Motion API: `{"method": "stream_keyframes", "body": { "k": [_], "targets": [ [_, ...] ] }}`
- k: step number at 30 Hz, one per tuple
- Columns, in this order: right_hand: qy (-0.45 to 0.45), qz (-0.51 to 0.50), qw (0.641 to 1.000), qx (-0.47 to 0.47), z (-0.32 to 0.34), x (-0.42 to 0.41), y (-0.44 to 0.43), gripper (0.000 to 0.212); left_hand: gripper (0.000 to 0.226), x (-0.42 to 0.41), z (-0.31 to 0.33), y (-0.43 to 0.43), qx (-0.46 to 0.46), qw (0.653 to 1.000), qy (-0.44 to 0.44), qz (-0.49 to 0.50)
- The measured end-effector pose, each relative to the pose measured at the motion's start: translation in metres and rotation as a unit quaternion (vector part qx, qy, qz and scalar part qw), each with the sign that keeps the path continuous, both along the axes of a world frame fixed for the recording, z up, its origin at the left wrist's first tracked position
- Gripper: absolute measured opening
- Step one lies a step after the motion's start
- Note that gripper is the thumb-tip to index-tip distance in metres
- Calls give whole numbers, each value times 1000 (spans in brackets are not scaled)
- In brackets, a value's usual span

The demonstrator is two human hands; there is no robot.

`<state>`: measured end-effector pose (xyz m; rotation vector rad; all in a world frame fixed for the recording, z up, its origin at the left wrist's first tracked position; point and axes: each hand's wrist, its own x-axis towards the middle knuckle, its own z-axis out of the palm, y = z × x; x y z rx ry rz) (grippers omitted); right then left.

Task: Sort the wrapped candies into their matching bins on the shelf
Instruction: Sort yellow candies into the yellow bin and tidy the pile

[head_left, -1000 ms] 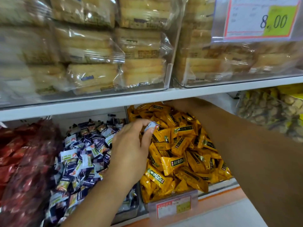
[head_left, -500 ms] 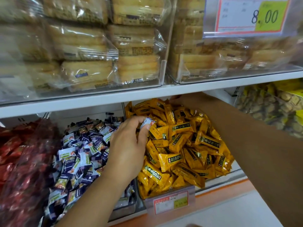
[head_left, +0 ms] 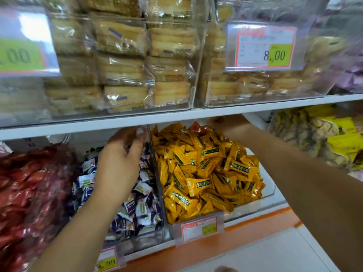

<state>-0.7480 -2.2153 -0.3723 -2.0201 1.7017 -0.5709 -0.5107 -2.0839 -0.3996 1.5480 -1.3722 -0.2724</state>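
Head view of a shop shelf with two levels. On the upper board stand clear boxes of wrapped cakes, stacked several high. Two large price cards hang before them, one at the left and one at the right, which reads 8.00.

Below, three bins sit side by side. The red candy bin is at the left, the blue-and-white candy bin is in the middle, and the yellow candy bin is at the right, each heaped full. Two small price labels are clipped to the fronts, one under the middle bin and one under the yellow bin. Further right lie bags of pale snacks with yellow packets.

One red candy lies on top of the yellow heap at the very back, just under the upper board. The right hand reaches in beside it. The board's edge hides most of the fingers, so I cannot tell whether they grip anything.

The left hand hovers over the back of the middle bin with fingers bent. It is blurred, and I cannot tell if it holds a candy. Its forearm covers much of that bin.

An orange strip runs along the lower shelf's front edge, with a white surface beneath.
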Motion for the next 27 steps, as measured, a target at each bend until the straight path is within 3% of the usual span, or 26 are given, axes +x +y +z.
{"method": "stream_keyframes", "body": {
  "k": [3,5,7,10,13,16,22,27],
  "targets": [
    [48,31,998,7,-2,13,3,13,23,13,-12,7,68,997,-33,-22],
    [84,54,995,24,-6,23,2,33,29,22,-20,9,104,992,-56,-41],
    [102,45,994,17,-9,29,0,32,28,31,-20,11,124,989,-59,-52],
    [108,19,994,3,-7,32,0,26,22,43,-16,13,139,987,-57,-49],
    [96,-20,994,-42,3,41,14,34,28,52,-15,14,153,984,-85,-20],
    [79,36,994,-71,13,69,40,25,33,61,-12,17,178,978,-108,-2],
    [54,108,993,4,26,140,94,28,27,98,7,37,121,984,-123,53],
    [11,195,980,23,18,218,101,34,24,164,6,76,104,987,-64,109]
  ]
}}
